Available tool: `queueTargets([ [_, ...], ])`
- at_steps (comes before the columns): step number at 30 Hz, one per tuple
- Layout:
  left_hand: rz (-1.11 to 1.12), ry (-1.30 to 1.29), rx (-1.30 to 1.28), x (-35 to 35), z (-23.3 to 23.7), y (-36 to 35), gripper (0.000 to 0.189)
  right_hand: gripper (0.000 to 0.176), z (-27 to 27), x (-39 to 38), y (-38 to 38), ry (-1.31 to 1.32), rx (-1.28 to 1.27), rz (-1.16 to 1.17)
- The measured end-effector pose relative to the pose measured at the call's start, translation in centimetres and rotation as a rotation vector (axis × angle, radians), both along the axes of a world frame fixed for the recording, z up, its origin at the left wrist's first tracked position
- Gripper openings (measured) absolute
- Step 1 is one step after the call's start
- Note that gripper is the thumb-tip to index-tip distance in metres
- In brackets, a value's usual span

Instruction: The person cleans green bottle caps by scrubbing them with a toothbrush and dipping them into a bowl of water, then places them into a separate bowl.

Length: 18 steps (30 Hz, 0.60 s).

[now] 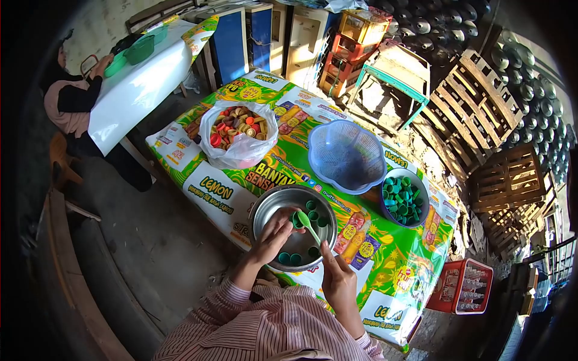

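My left hand [276, 236] reaches over the steel bowl [258, 212], its fingers closed around a dark green bottle cap [295, 221]. In my right hand [338, 278] is a toothbrush [309, 225] with a light green head and pale handle; its head is at the cap. Several more green caps [289, 259] lie inside the bowl, around its inner edge. Beyond the bowl stands a blue plastic basin [347, 157]. To the right, a bowl full of green caps [403, 200] sits on the same table.
A white plastic bag [241, 149] of red, orange and brown caps stands at left on the printed tablecloth [208, 191]. Another person [71, 108] works at a white table [141, 90] with green baskets [139, 50]. Wooden pallets [472, 102] and a red crate [462, 286] lie right.
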<state>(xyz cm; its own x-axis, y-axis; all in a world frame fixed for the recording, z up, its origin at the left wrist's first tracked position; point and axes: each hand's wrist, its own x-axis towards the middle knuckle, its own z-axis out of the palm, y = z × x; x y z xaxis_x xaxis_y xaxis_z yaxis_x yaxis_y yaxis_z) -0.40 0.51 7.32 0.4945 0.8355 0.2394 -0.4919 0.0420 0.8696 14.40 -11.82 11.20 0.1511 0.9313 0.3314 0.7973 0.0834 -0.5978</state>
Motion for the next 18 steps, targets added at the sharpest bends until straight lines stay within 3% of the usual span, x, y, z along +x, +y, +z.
queueTargets([
  [3, -0.124, -0.096, -0.067, -0.2, -1.0, -0.2, 0.032, 0.057, 0.8, 0.4, 0.0, 0.05, 0.043, -0.021],
  [5, 0.015, -0.011, -0.06, 0.1, -0.4, -0.6, 0.032, 0.056, 0.8, 0.3, -0.2, 0.042, 0.026, 0.009],
  [8, -0.014, 0.058, -0.014, -0.3, -0.3, -0.4, 0.032, 0.056, 1.1, 0.4, 0.0, -0.069, -0.053, 0.001],
  [15, 0.015, 0.253, 0.079, -1.1, 0.8, -0.3, 0.031, 0.055, 0.5, 0.6, 0.1, -0.058, -0.024, -0.004],
  [18, 0.055, 0.199, 0.072, -0.8, 0.5, -0.3, 0.031, 0.055, 0.5, 0.5, 0.0, -0.07, -0.001, 0.017],
])
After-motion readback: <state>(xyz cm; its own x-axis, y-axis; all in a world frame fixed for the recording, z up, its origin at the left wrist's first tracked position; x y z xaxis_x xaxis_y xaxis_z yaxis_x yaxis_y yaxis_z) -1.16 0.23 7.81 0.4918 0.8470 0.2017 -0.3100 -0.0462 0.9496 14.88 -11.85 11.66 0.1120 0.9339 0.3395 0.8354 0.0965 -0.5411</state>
